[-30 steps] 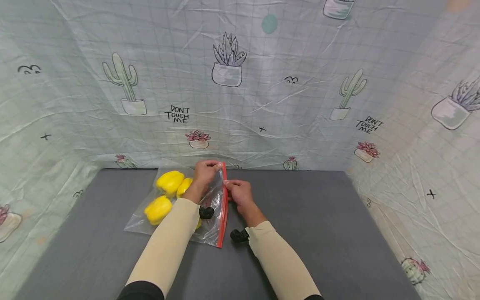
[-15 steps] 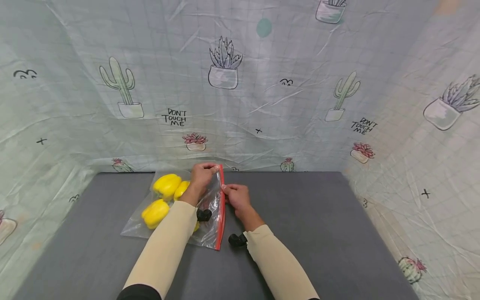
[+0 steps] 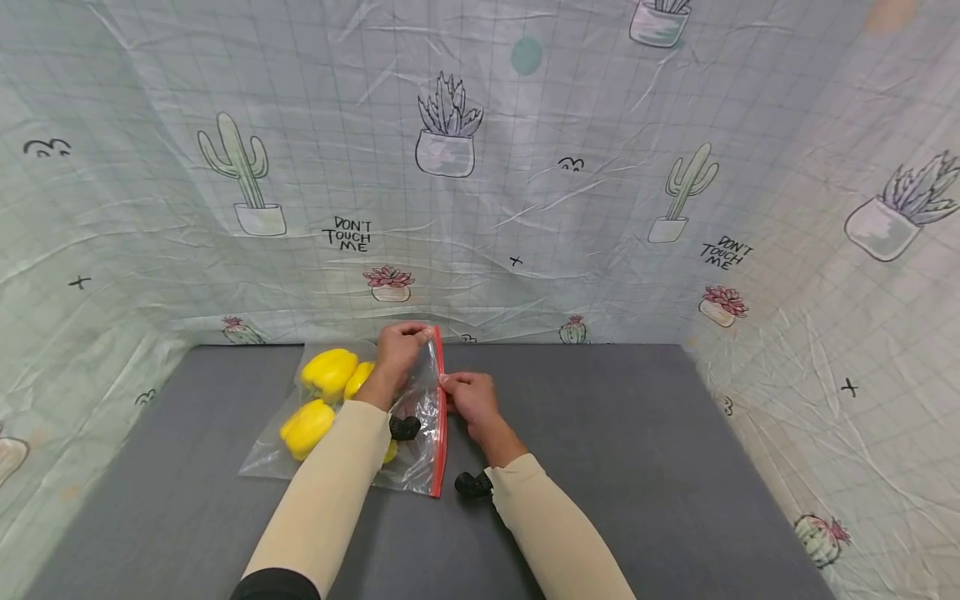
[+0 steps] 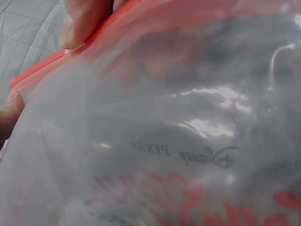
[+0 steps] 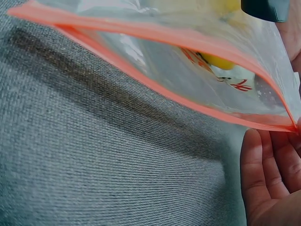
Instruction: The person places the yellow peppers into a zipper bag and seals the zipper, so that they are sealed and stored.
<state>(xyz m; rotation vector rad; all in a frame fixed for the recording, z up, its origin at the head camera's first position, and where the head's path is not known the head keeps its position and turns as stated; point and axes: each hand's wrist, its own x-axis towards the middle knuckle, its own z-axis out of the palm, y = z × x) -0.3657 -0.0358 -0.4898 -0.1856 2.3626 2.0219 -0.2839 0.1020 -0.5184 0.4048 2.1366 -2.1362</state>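
Note:
A clear zip bag (image 3: 416, 477) lies on the table with its red zip edge (image 3: 440, 446) facing right. Several yellow bell peppers (image 3: 330, 372) are inside, partly hidden by the left forearm. My left hand (image 3: 396, 354) pinches the far corner of the zip edge. A little nearer along that edge, my right hand (image 3: 472, 396) pinches the zip between thumb and fingers. In the right wrist view the bag's mouth (image 5: 188, 101) gapes beside my right hand (image 5: 275, 174). Mirrored lettering shows through the plastic (image 4: 188, 155) in the left wrist view.
A grey table (image 3: 600, 450) reaches back to a hanging cloth (image 3: 510, 208) printed with potted plants. The cloth also encloses both sides. A black wrist camera (image 3: 405, 428) sits over the bag; another (image 3: 472, 485) is right of it.
My right hand has slid slightly toward me along the red zip, widening its distance from my left hand. The left hand stays at the far corner. The head view has shifted a little.

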